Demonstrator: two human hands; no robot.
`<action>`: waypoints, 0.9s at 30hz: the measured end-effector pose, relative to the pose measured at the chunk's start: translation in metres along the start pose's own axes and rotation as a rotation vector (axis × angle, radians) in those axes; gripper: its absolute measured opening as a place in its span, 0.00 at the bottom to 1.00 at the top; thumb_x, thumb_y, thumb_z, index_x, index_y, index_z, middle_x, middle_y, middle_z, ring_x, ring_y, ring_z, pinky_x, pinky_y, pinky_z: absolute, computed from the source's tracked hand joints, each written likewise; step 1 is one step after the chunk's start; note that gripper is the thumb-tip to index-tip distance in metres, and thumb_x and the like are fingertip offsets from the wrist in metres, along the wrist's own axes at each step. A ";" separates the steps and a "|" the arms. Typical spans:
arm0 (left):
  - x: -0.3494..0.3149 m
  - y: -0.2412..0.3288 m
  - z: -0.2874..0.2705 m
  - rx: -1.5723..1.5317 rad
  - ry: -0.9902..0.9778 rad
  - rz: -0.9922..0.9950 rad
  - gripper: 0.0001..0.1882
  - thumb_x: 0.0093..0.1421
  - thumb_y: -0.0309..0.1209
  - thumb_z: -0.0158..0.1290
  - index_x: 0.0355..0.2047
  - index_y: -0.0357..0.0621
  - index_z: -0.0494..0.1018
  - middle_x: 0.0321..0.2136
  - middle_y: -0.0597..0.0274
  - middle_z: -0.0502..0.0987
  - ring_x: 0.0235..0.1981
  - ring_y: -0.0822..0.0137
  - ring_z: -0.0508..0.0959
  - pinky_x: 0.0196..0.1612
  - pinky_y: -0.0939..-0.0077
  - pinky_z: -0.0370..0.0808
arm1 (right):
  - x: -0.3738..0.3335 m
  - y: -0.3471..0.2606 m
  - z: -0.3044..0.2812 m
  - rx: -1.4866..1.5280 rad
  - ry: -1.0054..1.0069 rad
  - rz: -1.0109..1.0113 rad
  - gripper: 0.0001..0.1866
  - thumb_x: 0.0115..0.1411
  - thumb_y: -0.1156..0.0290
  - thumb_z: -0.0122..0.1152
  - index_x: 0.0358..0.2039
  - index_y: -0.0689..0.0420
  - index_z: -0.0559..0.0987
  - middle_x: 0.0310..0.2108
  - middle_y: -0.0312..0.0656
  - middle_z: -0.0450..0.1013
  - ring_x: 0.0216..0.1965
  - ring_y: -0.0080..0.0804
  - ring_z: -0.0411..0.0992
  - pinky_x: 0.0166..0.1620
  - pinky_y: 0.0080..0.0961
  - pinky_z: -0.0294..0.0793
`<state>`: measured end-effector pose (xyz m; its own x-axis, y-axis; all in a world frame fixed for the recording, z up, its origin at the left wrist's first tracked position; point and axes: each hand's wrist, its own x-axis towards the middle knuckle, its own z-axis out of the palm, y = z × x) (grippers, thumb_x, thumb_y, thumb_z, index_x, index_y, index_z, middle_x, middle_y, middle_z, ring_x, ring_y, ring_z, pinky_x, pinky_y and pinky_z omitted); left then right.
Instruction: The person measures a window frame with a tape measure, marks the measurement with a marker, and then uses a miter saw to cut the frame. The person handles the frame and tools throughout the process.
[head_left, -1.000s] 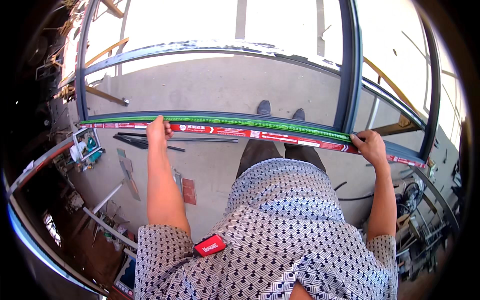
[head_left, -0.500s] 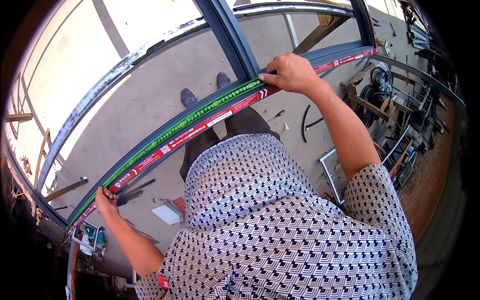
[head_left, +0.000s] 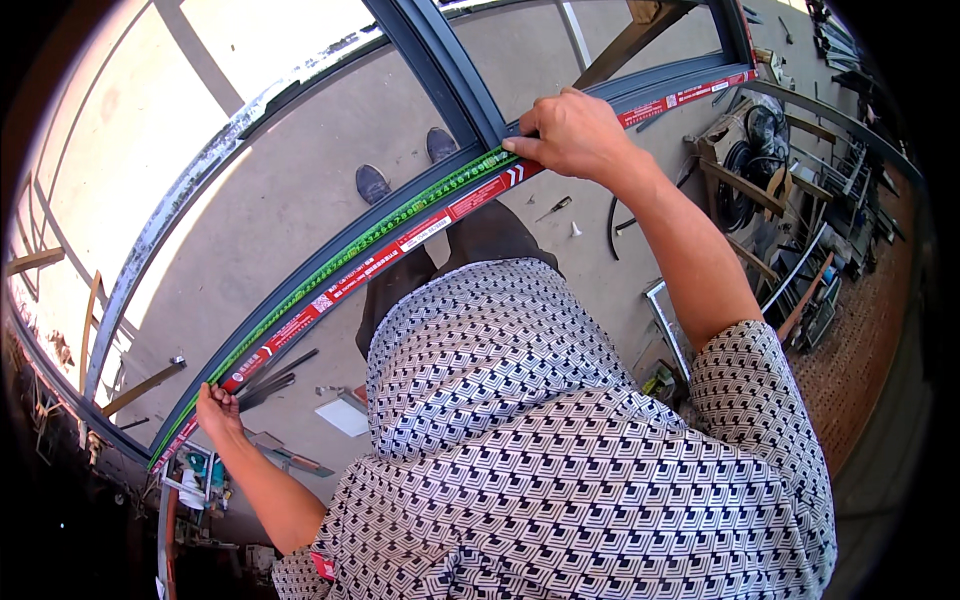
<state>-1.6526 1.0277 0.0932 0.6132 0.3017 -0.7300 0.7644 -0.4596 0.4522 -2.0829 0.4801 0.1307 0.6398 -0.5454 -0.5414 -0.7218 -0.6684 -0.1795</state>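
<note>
Green measuring tape (head_left: 368, 238) lies along the edge of a dark frame (head_left: 445, 75).
Left hand (head_left: 217, 408) pinches the tape near the frame's corner; red strip (head_left: 475, 197) runs alongside; right hand (head_left: 580, 135) lays its thumb on the tape, but whether it clamps I cannot tell.

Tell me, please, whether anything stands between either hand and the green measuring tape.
Nothing visible does: the right hand and the left hand both touch the green measuring tape, which runs from one to the other.
</note>
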 end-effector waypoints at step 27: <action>0.011 0.001 -0.012 0.020 0.007 -0.032 0.14 0.71 0.41 0.52 0.29 0.51 0.72 0.16 0.76 0.67 0.18 0.76 0.67 0.25 0.80 0.69 | -0.001 -0.004 -0.004 -0.042 -0.042 0.032 0.19 0.59 0.48 0.68 0.27 0.52 0.87 0.26 0.42 0.81 0.39 0.45 0.80 0.40 0.42 0.81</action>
<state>-1.6425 1.0408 0.0920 0.5899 0.3219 -0.7405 0.7795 -0.4662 0.4183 -2.0798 0.4814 0.1355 0.6044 -0.5454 -0.5807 -0.7293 -0.6722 -0.1278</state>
